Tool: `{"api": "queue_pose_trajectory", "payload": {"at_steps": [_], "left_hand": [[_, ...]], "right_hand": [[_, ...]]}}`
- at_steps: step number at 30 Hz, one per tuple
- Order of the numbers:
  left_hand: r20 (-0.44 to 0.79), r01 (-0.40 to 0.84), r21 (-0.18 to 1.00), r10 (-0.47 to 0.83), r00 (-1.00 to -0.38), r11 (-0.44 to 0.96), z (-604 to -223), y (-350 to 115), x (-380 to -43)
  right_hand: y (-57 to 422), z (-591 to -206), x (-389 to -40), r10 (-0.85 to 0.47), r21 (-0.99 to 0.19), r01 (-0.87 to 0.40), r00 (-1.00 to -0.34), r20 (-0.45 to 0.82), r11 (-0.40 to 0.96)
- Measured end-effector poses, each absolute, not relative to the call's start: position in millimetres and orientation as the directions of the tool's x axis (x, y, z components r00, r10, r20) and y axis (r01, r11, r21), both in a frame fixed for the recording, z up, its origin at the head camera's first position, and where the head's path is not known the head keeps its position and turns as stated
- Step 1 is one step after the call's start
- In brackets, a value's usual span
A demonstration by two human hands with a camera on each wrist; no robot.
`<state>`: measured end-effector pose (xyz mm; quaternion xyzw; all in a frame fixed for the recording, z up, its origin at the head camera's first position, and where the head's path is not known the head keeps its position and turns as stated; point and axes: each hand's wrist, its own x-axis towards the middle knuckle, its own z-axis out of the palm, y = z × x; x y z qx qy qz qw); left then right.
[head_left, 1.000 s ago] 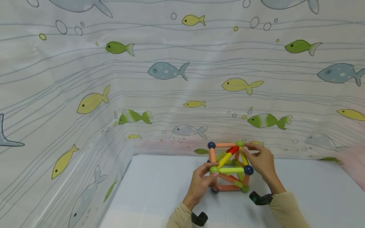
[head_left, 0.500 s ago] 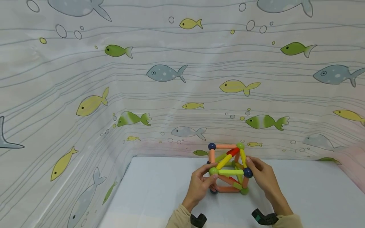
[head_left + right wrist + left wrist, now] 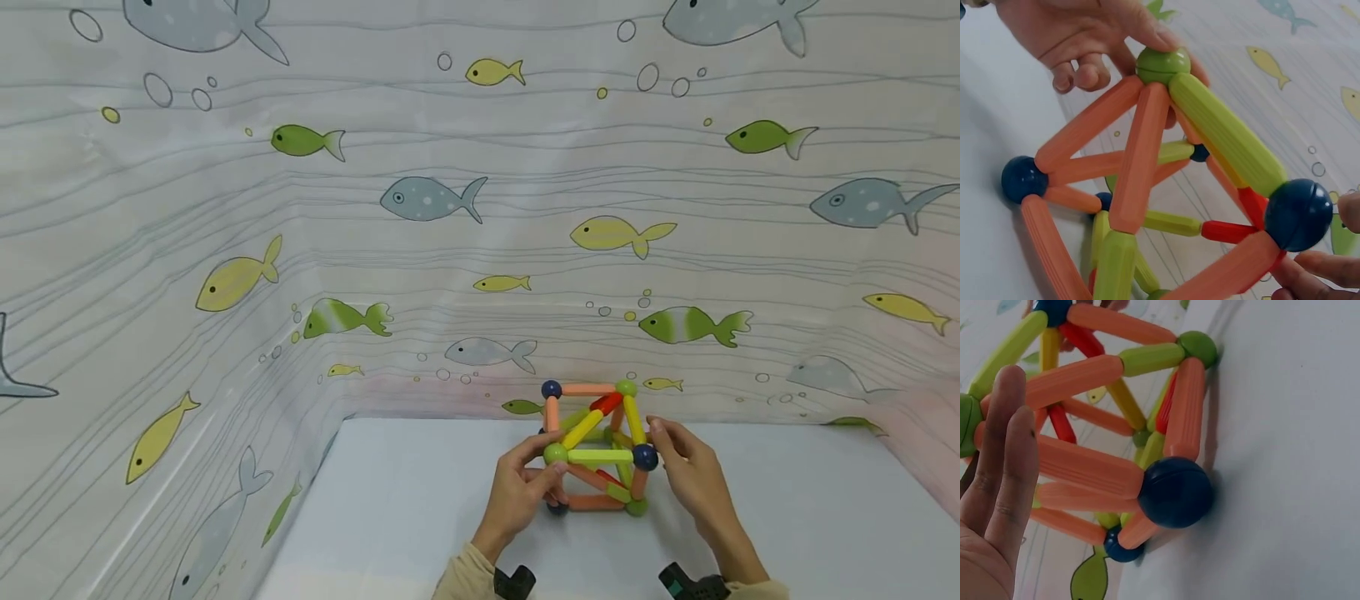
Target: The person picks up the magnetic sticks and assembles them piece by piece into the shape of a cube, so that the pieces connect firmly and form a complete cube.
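Observation:
A cube-like frame of magnetic building sticks and balls (image 3: 600,457) stands on the table, with diagonal sticks across some faces. My left hand (image 3: 517,487) pinches the green ball (image 3: 1163,64) at its upper front left corner, thumb on the near side and fingers behind. In the left wrist view, two fingers (image 3: 1011,456) lie along the orange sticks (image 3: 1091,465). Beside the navy ball (image 3: 645,457) at the front right corner is my right hand (image 3: 697,479), its fingers loosely bent. The right wrist view has its fingertips (image 3: 1349,211) close to that ball (image 3: 1299,215).
The white table (image 3: 405,500) extends on both sides of the frame. Behind it rises a fish-print sheet (image 3: 420,275), which also runs along the left side. Dark wrist cameras (image 3: 515,582) sit by both cuffs.
My right hand has left the green ball at the top back right corner and come down to the front right navy ball. The left hand keeps its grip. The head view has shifted slightly.

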<state>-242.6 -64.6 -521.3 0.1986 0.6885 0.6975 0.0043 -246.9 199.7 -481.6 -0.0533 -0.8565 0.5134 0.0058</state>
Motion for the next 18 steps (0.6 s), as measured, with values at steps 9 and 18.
{"api": "queue_pose_trajectory", "payload": {"at_steps": [9, 18], "left_hand": [[0.317, 0.359, 0.924, 0.261, -0.912, 0.133, -514, -79, -243], [0.398, 0.433, 0.837, 0.17, -0.902, 0.334, -491, -106, -245]], "right_hand": [[216, -478, -241, 0.12, -0.85, 0.064, -0.993, -0.001, 0.523], [232, -469, -236, 0.176, -0.814, 0.037, -0.981, 0.081, 0.579]]}}
